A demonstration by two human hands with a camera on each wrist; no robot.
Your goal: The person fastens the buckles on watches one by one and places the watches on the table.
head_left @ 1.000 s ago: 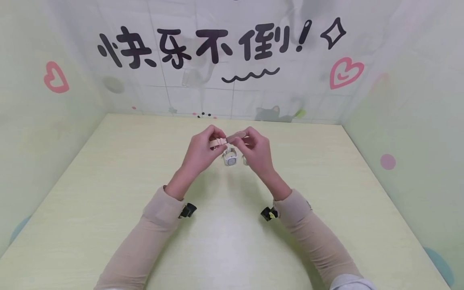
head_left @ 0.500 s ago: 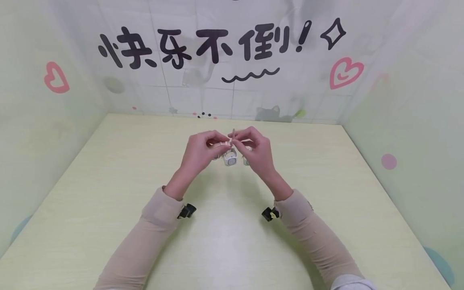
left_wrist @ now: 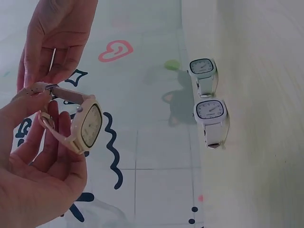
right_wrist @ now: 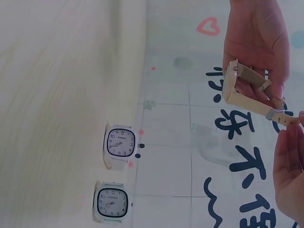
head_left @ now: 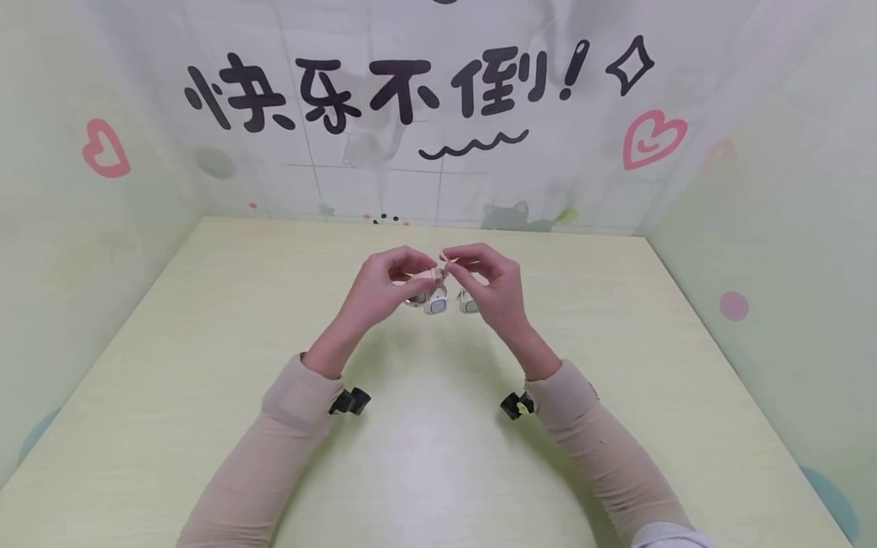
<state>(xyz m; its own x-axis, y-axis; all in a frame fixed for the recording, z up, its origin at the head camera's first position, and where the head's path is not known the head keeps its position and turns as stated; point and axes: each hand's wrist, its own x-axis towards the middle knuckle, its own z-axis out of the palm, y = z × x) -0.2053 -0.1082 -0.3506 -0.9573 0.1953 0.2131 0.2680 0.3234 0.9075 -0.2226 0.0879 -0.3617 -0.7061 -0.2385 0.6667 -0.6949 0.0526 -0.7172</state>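
Observation:
A pale pink wristwatch is held up above the table in my left hand. Its thumb and fingers grip the strap by the metal buckle. The strap forms a loop, and the square watch case hangs at the far side of it from the buckle. My right hand pinches the strap's free end, which passes through the buckle. The thumb partly hides the buckle in the left wrist view. Below and between the hands stand a white watch and a pale green watch.
The two standing watches are side by side on the light wooden table, just under my hands. A printed fabric wall with black writing rises behind the table, and pale walls close both sides.
The strap end has turned from flat to upright, and my right hand has shifted slightly right with it. My left hand has lowered a little, and more of the green watch shows.

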